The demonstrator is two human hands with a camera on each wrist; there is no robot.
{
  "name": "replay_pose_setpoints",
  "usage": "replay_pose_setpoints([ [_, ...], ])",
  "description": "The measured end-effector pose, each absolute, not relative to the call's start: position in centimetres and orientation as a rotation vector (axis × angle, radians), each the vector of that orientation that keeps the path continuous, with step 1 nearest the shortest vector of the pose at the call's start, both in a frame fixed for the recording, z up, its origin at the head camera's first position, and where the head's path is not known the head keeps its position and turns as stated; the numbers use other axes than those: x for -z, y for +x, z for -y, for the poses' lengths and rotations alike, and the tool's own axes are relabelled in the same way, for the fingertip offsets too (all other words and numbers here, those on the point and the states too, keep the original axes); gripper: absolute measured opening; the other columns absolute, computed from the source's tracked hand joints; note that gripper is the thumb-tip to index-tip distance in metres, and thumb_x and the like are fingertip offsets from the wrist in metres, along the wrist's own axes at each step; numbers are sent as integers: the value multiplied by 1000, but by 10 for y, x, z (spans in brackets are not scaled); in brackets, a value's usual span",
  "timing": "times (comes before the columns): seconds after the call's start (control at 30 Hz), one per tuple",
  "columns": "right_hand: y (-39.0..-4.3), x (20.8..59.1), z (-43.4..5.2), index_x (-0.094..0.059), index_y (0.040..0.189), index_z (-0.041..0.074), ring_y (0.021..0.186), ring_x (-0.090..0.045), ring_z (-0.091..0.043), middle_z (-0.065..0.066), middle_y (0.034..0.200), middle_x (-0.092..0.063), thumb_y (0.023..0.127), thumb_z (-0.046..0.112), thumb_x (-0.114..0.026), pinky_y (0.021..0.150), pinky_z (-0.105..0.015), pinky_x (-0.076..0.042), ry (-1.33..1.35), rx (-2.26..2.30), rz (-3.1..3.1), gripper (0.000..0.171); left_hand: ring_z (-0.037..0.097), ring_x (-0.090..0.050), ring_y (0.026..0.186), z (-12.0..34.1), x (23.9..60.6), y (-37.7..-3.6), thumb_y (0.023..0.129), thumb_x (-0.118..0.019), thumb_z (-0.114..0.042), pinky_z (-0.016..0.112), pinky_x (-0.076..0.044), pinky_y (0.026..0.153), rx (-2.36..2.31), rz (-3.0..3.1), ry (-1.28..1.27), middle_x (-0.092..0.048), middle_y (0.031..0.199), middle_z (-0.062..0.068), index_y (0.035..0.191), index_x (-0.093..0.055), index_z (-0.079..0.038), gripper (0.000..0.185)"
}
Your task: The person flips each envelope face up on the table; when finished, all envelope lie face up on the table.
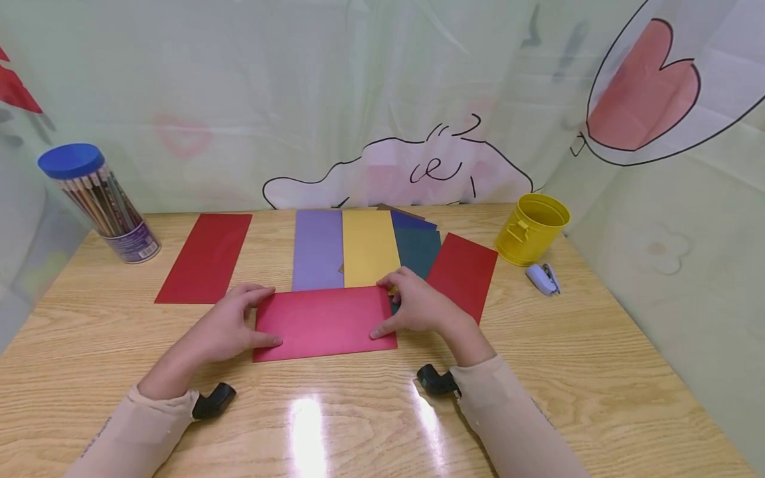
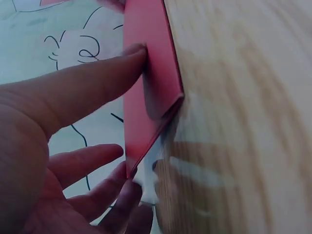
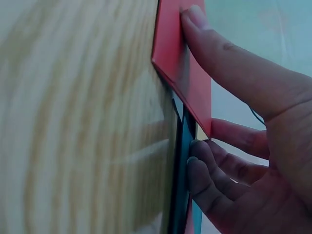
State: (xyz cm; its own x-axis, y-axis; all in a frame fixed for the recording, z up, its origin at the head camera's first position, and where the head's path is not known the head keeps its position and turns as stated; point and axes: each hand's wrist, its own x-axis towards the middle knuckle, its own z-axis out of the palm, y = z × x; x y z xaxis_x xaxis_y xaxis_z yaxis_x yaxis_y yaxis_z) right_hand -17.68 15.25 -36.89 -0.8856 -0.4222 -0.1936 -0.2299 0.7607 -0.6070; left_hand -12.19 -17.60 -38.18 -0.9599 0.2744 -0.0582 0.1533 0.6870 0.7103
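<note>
While both hands (image 1: 230,322) (image 1: 418,309) press it, the red sheet (image 1: 325,324) lies flat (fingers straight).

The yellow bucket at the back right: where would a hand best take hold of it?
Probably by the rim of the yellow bucket, from above: it stands upright with its mouth open, and the small side handle faces the sheets, awkward to reach.

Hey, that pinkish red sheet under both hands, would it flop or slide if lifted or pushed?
The red sheet looks thin and flat, so probably light and bendy. The wooden table is glossy, so it may slide easily. The left hand and right hand pin its ends.
</note>
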Motion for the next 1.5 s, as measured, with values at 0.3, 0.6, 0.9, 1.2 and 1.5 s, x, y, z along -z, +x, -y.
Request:
replay_pose_setpoints([
  [0.3, -175, 370, -153, -59, 135, 4, 112, -51, -22, -5, 126, -48, 67, 35, -96, 85, -32, -54, -534, 796, -2644, 84, 45, -32, 138, 178, 384, -122, 79, -87, -28, 62, -33, 107, -1038, -2755, 339, -42, 150, 23, 151, -43, -2, 88],
  [0.6, -178, 367, -155, -47, 146, 10, 109, -54, -22, -7, 127, -51, 69, 37, -94, 82, -33, -54, -535, 853, -2642, 94, 45, -32, 139, 178, 383, -122, 78, -88, -41, 62, -33, 108, -1045, -2750, 366, -41, 152, 22, 154, -39, -5, 97],
  [0.9, -187, 374, -165, -55, 140, 0, 103, -56, -27, -14, 119, -57, 97, 27, -70, 87, -41, -52, -444, 936, -2789, 53, 41, -42, 124, 177, 382, -122, 67, -95, -39, 56, -46, 97, -1013, -2769, 308, -42, 135, 22, 149, -44, 0, 104],
  [1.2, -187, 375, -166, -58, 137, -5, 117, -51, -33, -19, 125, -55, 103, 18, -59, 96, -45, -49, -419, 935, -2755, 42, 40, -55, 111, 187, 372, -125, 75, -91, -26, 41, -56, 78, -1251, -2679, 55, -51, 129, 21, 145, -41, -5, 89],
  [1.5, -187, 375, -164, -56, 139, -5, 113, -52, -30, -17, 122, -54, 103, 21, -59, 94, -43, -49, -420, 917, -2750, 44, 40, -57, 114, 211, 368, -131, 88, -81, -25, 26, -55, 76, -1504, -2693, -212, -48, 137, 26, 153, -30, -2, 86],
])
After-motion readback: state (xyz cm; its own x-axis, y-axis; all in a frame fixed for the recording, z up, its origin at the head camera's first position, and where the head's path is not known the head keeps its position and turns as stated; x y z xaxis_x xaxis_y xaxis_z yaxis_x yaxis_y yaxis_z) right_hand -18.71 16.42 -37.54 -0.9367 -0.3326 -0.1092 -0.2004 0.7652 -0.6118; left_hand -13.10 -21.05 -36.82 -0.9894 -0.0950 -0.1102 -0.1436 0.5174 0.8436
